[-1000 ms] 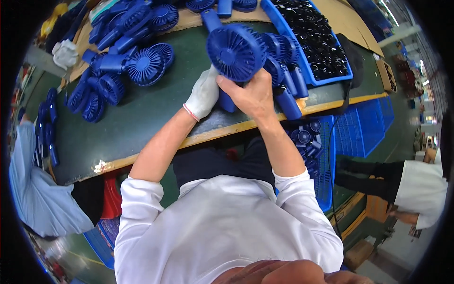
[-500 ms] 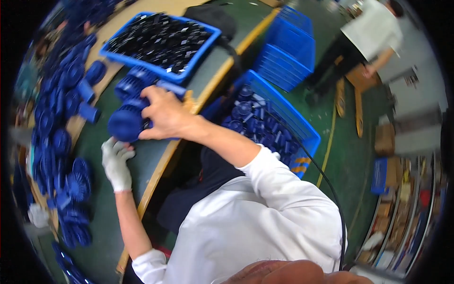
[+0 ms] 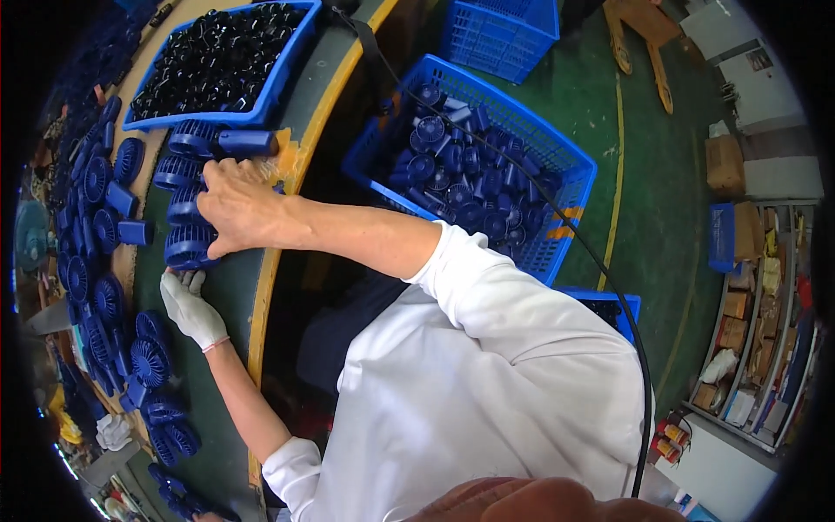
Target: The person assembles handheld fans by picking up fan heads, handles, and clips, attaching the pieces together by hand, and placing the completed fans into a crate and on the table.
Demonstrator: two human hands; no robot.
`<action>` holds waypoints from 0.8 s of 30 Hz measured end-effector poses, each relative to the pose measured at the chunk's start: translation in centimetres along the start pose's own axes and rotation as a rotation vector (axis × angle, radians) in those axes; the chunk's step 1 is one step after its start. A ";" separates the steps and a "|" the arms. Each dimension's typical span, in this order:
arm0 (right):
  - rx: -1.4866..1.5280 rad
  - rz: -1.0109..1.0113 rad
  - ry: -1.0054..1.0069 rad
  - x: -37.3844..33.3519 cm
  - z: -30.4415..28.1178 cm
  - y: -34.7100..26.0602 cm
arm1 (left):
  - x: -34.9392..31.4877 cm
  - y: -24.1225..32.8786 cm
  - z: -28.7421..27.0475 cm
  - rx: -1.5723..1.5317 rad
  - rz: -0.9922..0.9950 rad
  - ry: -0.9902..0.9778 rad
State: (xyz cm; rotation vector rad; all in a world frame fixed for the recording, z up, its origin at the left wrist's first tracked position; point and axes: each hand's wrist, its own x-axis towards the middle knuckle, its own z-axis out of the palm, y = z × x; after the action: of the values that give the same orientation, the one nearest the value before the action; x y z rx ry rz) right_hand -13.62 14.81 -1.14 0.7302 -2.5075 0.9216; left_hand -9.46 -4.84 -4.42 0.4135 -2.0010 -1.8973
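Swung further toward the bench edge since half a second ago, with the right hand (image 3: 239, 209) lowered from mid-air, where it gripped a blue fan head, onto the row of blue fan units (image 3: 187, 209) at upper left of the frame. Now laid flat over that row, fingers spread and pressing down rather than closed round anything. Gloved left hand (image 3: 191, 306) shifted up to just below the same row, fingertips touching the lowest unit, loosely curled, grasping nothing as far as visible. Many finished-looking fans (image 3: 104, 261) ranged along the left edge of the dark green surface (image 3: 230, 365); blue tray of black parts (image 3: 217, 61) at top still full; blue crate (image 3: 487, 165) at centre right heaped with more blue pieces. Judged well short of done: plenty of stock left in both tray and crate.
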 end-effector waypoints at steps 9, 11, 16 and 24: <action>-0.143 -0.002 -0.252 -1.2 -0.9 -1.6 | -0.9 0.4 0.4 0.286 0.147 0.018; -0.120 0.006 -0.297 -0.8 -1.0 -1.5 | -0.8 0.2 -0.1 0.264 0.148 0.011; -0.140 0.036 -0.318 -2.0 -1.4 -0.8 | 0.3 -0.9 -0.6 0.042 0.089 -0.003; 0.002 -0.083 0.100 -14.9 -5.5 3.0 | 0.6 -1.1 -1.3 -0.014 0.057 -0.010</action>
State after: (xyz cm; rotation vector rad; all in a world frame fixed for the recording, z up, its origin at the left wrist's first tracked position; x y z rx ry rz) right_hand -2.61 25.49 -6.08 0.7638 -2.3711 0.9089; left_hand -9.47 -6.30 -5.44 0.3398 -1.9832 -1.8820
